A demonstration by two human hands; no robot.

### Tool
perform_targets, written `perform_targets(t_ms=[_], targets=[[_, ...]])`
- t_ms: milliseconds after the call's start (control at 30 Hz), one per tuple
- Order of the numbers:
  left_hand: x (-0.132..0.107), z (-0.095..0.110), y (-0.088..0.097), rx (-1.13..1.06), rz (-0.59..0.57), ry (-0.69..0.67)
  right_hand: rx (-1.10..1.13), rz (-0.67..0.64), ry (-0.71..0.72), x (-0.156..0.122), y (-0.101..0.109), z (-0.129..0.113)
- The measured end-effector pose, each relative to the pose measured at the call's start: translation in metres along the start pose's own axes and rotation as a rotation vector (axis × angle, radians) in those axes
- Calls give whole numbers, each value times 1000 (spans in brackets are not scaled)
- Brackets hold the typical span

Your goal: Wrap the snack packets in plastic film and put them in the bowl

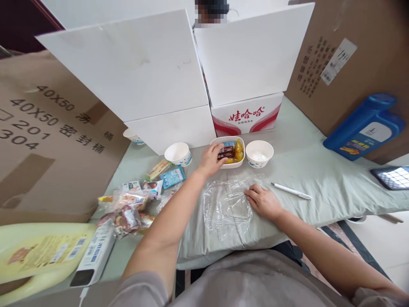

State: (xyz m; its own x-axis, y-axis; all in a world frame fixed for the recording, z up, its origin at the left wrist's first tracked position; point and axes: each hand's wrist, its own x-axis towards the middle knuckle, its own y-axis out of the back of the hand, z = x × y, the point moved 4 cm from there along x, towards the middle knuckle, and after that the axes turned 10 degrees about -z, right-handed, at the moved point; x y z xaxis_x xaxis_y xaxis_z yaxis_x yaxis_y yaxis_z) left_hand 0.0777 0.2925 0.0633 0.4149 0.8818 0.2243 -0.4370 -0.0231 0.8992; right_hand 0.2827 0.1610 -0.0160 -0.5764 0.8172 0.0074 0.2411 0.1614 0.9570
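In the head view, my left hand [211, 161] reaches into a white oblong bowl [228, 166]. Its thumb and fingers close around a dark brown wrapped snack [227, 152]. Yellow packaged food [238, 150] lies beside that snack in the bowl, with a blue packet [228, 143] partly showing behind. My right hand [263, 202] rests low on the cloth, fingers stretched over the edge of a clear plastic bag [227, 209] that lies flat and crumpled. Right of this hand is a white pen [291, 190].
Paper bowls flank the tray, one left [179, 155] and one right [259, 154]. Several wrapped snacks [128, 209] are heaped at left near a power bank-like white device [96, 256]. White boxes [166, 128] stand behind. A blue bottle [364, 128] and phone [391, 177] are right.
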Motion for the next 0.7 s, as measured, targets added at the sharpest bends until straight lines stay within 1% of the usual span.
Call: perform_targets(t_ms=[33, 67, 100, 133, 167, 200, 233, 300, 333, 367, 433, 500, 567, 600, 633, 700], targets=[[-14, 8, 3, 4, 89, -5, 5, 0, -2, 0, 0, 1], [-29, 18, 4, 2, 140, -30, 12, 1, -4, 1, 0, 1], [-44, 29, 2, -14, 141, -78, 22, 1, -5, 1, 0, 2], [-60, 41, -6, -33, 64, -172, 31, -2, 1, 2, 0, 2], [-75, 53, -18, -43, -85, -284, 40, -8, 14, 2, 0, 2], [-91, 62, -31, -25, -225, -363, 46, -16, 37, 1, 0, 1], [-106, 65, -43, 30, -297, -368, 49, -27, 70, 0, 1, 0], [-127, 59, -58, 162, -314, -253, 46, -57, 154, -7, 5, -2], [-135, 53, -63, 214, -306, -195, 41, -78, 195, -12, 7, -3], [-140, 46, -66, 249, -299, -151, 36, -106, 229, -18, 10, -3], [-147, 34, -67, 272, -312, -123, 25, -182, 261, -33, 17, 2], [-149, 26, -66, 265, -319, -109, 9, -275, 244, -49, 24, 11], [-148, 24, -63, 245, -323, -96, -9, -328, 212, -63, 34, 20], [-148, 25, -62, 236, -325, -91, -14, -319, 200, -68, 39, 23], [-147, 26, -62, 230, -324, -88, -15, -282, 193, -72, 45, 24], [-144, 33, -60, 223, -312, -89, -7, -151, 191, -73, 54, 20]])
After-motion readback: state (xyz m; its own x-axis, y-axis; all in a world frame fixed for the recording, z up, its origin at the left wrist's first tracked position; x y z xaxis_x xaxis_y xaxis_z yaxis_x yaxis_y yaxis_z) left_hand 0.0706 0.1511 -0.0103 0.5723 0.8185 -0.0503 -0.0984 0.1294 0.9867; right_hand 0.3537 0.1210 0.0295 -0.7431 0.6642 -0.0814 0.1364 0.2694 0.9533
